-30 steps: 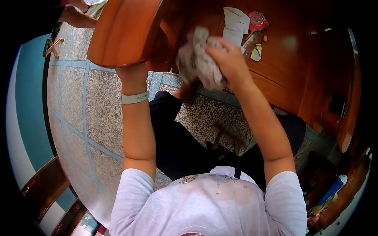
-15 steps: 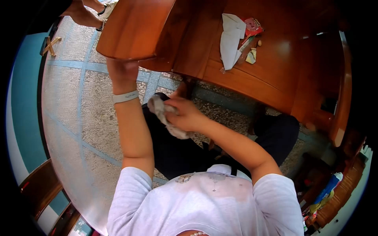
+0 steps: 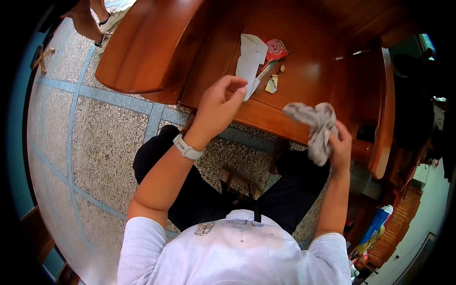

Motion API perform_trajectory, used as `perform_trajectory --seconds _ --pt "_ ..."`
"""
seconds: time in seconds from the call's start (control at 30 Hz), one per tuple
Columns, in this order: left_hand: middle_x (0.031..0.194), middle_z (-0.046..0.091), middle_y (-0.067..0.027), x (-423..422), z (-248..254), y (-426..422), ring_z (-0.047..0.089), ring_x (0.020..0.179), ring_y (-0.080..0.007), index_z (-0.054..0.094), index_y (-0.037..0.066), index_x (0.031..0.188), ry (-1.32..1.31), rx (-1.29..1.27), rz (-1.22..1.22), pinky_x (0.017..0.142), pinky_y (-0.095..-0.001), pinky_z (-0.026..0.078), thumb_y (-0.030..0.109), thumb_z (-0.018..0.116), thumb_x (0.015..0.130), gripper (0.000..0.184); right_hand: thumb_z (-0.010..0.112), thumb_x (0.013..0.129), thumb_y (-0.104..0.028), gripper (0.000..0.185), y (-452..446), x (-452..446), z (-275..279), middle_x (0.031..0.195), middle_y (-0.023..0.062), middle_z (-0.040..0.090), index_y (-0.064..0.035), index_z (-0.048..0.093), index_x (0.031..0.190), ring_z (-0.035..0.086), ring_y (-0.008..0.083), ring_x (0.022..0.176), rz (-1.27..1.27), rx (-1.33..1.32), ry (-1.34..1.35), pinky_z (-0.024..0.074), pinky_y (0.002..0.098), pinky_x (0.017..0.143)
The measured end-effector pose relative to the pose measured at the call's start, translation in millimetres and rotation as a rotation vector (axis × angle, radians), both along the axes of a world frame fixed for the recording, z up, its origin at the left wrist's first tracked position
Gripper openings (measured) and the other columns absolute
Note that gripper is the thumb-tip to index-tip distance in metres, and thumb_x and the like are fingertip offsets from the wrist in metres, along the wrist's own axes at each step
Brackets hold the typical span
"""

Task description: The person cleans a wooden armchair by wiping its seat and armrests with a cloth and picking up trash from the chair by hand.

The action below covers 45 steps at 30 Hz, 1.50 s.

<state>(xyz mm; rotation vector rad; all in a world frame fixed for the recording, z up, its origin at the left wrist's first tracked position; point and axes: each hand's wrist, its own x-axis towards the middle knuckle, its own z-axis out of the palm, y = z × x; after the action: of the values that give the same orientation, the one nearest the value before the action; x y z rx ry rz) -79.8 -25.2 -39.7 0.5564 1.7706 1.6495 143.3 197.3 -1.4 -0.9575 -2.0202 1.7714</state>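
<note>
Grey crumpled cloth is clasped in the right hand, bunched to the left of its fingers. Well apart, the left hand curves, thumb and fingers slightly parted, beside white paper on brown wooden surface; contact I cannot tell. Beyond the left hand lies a red packet.

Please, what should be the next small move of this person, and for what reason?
Probably the left hand should grip the white paper and lift it: this hand appears right at the paper's lower end, the right hand holds the cloth, and the paper covers part of the wooden surface.
</note>
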Motion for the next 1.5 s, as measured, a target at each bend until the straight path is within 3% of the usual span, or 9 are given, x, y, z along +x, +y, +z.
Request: perform_trajectory --seconds 0.13,0.2,0.33,0.6,0.83,1.1,1.23,1.37,1.5 --pt "0.11 0.055 -0.0191 -9 -33 35 0.051 0.107 -0.029 0.053 -0.002 0.111 0.856 -0.157 0.058 0.089 -0.0389 0.041 0.024 0.061 0.082 0.04 0.058 0.079 -0.011 0.037 75 -14 -27 0.097 0.0101 0.061 0.0022 0.052 0.113 0.059 0.0174 0.084 -0.057 0.237 -0.194 0.0473 0.0315 0.078" --pt "0.117 0.049 -0.0242 -7 -49 55 0.044 0.113 -0.0371 0.047 -0.003 0.117 0.942 -0.283 0.085 0.093 -0.0418 0.038 0.026 0.068 0.075 0.055 0.058 0.079 -0.013 0.043 88 -30 -40 0.109 0.0154 0.057 -0.002 0.049 0.12 0.059 0.0251 0.088 0.113 1.52 -0.636 0.0465 0.035 0.081" --pt "0.118 0.049 -0.0216 -1 -53 73 0.045 0.107 -0.0376 0.045 -0.003 0.118 0.911 -0.391 -0.075 0.091 -0.0418 0.038 0.017 0.072 0.067 0.061 0.06 0.079 -0.021 0.043 63 -109 -42 0.108 0.0152 0.057 -0.0113 0.051 0.12 0.059 0.0269 0.087 0.203 0.746 -0.209 0.0463 0.0345 0.08" --pt "0.106 0.054 -0.0208 -5 -44 85 0.049 0.099 -0.0366 0.05 -0.002 0.107 0.928 -0.501 -0.156 0.086 -0.042 0.041 0.01 0.068 0.068 0.045 0.068 0.071 -0.029 0.038 81 -232 -102 0.1 0.0206 0.062 -0.0031 0.064 0.098 0.063 0.0283 0.083 0.082 0.844 -0.427 0.0488 0.0311 0.075" --pt "0.091 0.059 -0.0243 -21 -33 74 0.059 0.085 -0.037 0.053 -0.006 0.106 0.592 -0.387 -0.09 0.075 -0.0408 0.047 0.006 0.058 0.072 0.037 0.07 0.074 -0.016 0.032 102 -192 -50 0.081 0.0078 0.063 0.0024 0.06 0.098 0.06 0.0123 0.068 -0.276 -0.042 0.166 0.0485 0.0237 0.052" --pt "0.088 0.061 -0.0229 -37 -49 54 0.062 0.076 -0.0259 0.051 -0.002 0.115 0.54 -0.304 0.205 0.067 -0.0328 0.047 0.001 0.048 0.077 0.038 0.064 0.077 -0.01 0.024 85 -121 -81 0.078 0.0078 0.061 0.0035 0.057 0.096 0.059 0.0109 0.06 -0.243 0.005 -0.009 0.0497 0.0221 0.047" --pt "0.104 0.059 -0.0203 -36 -60 58 0.059 0.09 -0.0262 0.047 -0.003 0.121 -0.029 0.044 0.343 0.077 -0.0301 0.045 -0.001 0.041 0.078 0.043 0.063 0.077 -0.01 0.022 62 -126 -90 0.078 0.0082 0.061 0.0032 0.057 0.094 0.059 0.0104 0.059 -0.226 -0.079 -0.039 0.0499 0.0209 0.047" --pt "0.11 0.057 -0.0178 -27 -63 57 0.056 0.094 -0.0235 0.044 -0.001 0.124 0.081 -0.148 0.254 0.079 -0.0288 0.044 0.0 0.039 0.078 0.047 0.063 0.077 -0.011 0.02 59 -113 -108 0.078 0.0096 0.061 -0.0013 0.057 0.094 0.059 0.0139 0.056 -0.33 0.678 -0.161 0.0485 0.0239 0.045" --pt "0.117 0.051 -0.0156 -16 -73 61 0.056 0.094 -0.0208 0.038 0.001 0.131 -0.013 -0.058 0.223 0.08 -0.0246 0.044 -0.004 0.035 0.075 0.056 0.063 0.075 -0.016 0.018 32 -103 -103 0.074 0.0097 0.061 -0.0021 0.056 0.085 0.06 0.0188 0.061 -0.549 0.275 0.008 0.0481 0.0314 0.056"
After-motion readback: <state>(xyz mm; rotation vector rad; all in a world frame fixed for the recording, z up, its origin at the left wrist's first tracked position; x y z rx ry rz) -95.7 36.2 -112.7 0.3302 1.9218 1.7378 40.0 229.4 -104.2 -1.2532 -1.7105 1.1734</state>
